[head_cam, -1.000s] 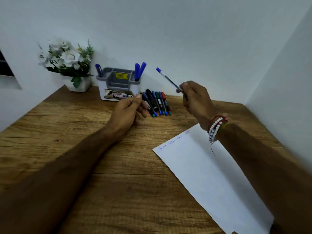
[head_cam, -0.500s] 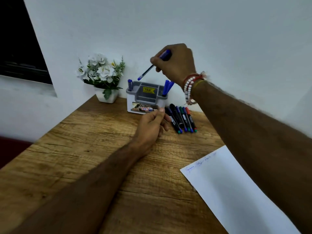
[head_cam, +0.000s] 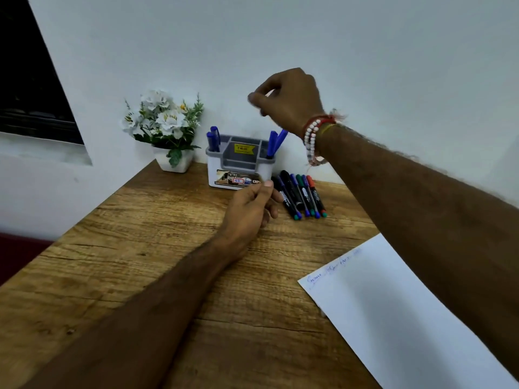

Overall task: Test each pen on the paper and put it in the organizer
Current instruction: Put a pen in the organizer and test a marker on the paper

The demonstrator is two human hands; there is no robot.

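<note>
Head view: the right hand hovered with its fingers curled together and no pen visible in them, the organizer below it. The left hand curled just beside the markers, touching or not unclear. A careless grab could scatter the row.

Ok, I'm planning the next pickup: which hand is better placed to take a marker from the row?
Probably left. The left hand rests right beside the markers, while the right hand is up in the air above the organizer.
</note>
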